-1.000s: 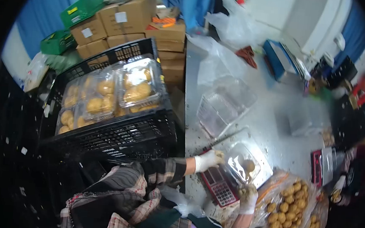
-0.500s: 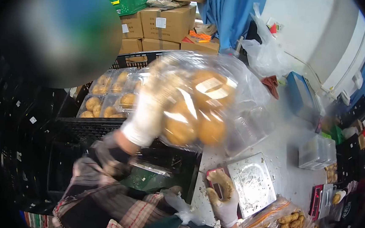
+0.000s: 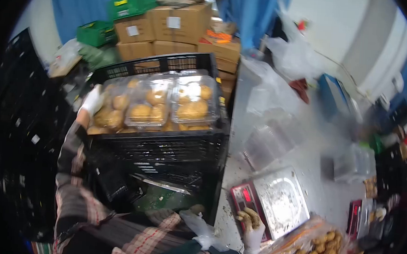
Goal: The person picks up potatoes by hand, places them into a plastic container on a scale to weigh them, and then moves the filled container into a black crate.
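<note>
My left hand (image 3: 92,101), in a white glove, reaches to the left end of the black crate (image 3: 160,140). Its fingers grip the side of a clear plastic box of potatoes (image 3: 113,105), which is somewhat blurred. Beside that box, two more clear boxes of potatoes, a middle one (image 3: 148,105) and a right one (image 3: 193,102), lie on top of others in the crate. My right hand (image 3: 252,227), in a soiled glove, rests by the red front of the weighing scale (image 3: 283,205). Its fingers are loosely bent and hold nothing.
An open bag of potatoes (image 3: 315,253) lies at the lower right of the table (image 3: 239,158). Clear empty boxes (image 3: 271,139) and plastic bags (image 3: 267,86) are beyond the scale. Cardboard boxes (image 3: 180,24) are stacked behind the crate. Another scale (image 3: 355,218) stands at far right.
My left hand has carried the box of potatoes from in front of the camera leftward and down into the crate. My right hand has shifted slightly down, baring the scale's red display.
</note>
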The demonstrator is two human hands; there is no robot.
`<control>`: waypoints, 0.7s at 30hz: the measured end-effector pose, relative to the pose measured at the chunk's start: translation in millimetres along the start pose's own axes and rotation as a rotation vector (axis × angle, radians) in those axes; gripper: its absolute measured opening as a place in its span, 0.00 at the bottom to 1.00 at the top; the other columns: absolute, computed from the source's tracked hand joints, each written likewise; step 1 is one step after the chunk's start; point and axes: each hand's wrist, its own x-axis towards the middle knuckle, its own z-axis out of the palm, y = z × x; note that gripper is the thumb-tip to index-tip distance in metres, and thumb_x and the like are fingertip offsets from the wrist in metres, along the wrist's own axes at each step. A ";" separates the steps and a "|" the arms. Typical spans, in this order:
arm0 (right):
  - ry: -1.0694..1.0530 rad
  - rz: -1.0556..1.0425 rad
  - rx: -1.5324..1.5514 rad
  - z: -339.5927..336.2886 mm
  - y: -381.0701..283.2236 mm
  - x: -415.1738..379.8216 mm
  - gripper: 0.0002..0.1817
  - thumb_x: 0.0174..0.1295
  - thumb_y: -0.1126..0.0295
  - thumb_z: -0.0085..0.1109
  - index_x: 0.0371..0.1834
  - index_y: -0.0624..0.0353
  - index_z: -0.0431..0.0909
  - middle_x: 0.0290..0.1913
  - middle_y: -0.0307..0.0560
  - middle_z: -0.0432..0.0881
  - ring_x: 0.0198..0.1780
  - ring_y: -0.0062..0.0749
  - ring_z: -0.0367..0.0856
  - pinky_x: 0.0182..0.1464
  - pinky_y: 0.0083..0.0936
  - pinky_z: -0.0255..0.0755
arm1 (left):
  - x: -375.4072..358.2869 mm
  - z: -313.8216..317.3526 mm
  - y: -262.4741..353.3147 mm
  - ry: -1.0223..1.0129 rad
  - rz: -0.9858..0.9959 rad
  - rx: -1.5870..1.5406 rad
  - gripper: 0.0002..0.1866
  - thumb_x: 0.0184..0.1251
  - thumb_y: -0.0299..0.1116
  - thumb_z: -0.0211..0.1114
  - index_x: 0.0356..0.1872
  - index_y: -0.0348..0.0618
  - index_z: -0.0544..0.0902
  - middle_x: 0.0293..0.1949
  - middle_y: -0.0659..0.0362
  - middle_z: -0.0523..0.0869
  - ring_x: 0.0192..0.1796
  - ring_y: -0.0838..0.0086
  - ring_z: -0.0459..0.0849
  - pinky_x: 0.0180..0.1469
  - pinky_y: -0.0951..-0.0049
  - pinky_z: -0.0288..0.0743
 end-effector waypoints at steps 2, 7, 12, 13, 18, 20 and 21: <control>-0.003 -0.007 -0.074 0.1 5.2 -2.7 0.15 0.68 0.73 0.53 0.53 0.74 0.72 0.43 0.52 0.83 0.41 0.27 0.83 0.48 0.20 0.75 | -47.2 -31.9 91.2 0.542 0.296 0.320 0.17 0.68 0.35 0.58 0.54 0.36 0.78 0.44 0.51 0.85 0.45 0.65 0.83 0.46 0.68 0.75; 0.014 -0.021 -0.104 8.0 28.0 -1.9 0.14 0.67 0.76 0.54 0.53 0.70 0.74 0.45 0.49 0.83 0.47 0.24 0.81 0.50 0.20 0.74 | -201.1 -30.8 300.4 -0.092 1.007 -0.947 0.09 0.69 0.25 0.56 0.44 0.35 0.81 0.38 0.54 0.85 0.44 0.64 0.83 0.52 0.72 0.74; 0.094 -0.140 -0.434 4.5 43.3 -34.7 0.16 0.65 0.67 0.57 0.52 0.63 0.76 0.42 0.56 0.83 0.44 0.41 0.83 0.46 0.31 0.76 | -221.7 105.8 442.1 -0.322 0.893 -1.087 0.12 0.67 0.30 0.58 0.46 0.34 0.82 0.43 0.46 0.85 0.47 0.59 0.84 0.51 0.67 0.74; 0.136 -0.145 -0.545 -4.3 53.8 -45.5 0.16 0.65 0.64 0.56 0.51 0.61 0.77 0.41 0.58 0.82 0.42 0.48 0.82 0.45 0.35 0.75 | -205.2 138.3 455.2 -0.240 0.938 -0.987 0.13 0.67 0.31 0.58 0.47 0.34 0.82 0.44 0.44 0.84 0.47 0.58 0.83 0.51 0.66 0.74; 0.448 0.106 -0.547 -43.1 88.7 -103.9 0.17 0.64 0.64 0.58 0.52 0.62 0.77 0.40 0.58 0.83 0.39 0.44 0.83 0.44 0.32 0.76 | -145.5 241.7 469.6 -0.423 1.080 -0.843 0.09 0.61 0.27 0.62 0.37 0.31 0.86 0.36 0.49 0.88 0.39 0.67 0.85 0.46 0.69 0.76; 0.603 0.141 -0.486 -54.3 100.5 -128.9 0.17 0.65 0.64 0.57 0.53 0.62 0.77 0.41 0.55 0.84 0.41 0.38 0.83 0.47 0.29 0.75 | -145.6 245.7 470.4 -0.497 1.039 -0.633 0.12 0.65 0.36 0.60 0.39 0.39 0.87 0.44 0.56 0.87 0.52 0.69 0.81 0.66 0.62 0.58; 0.658 0.131 -0.463 -59.1 104.1 -144.0 0.17 0.66 0.64 0.57 0.53 0.62 0.77 0.42 0.54 0.84 0.42 0.36 0.83 0.47 0.29 0.75 | -135.1 241.6 467.7 -0.491 1.075 -0.578 0.15 0.67 0.42 0.58 0.42 0.44 0.87 0.49 0.58 0.85 0.58 0.68 0.77 0.71 0.53 0.38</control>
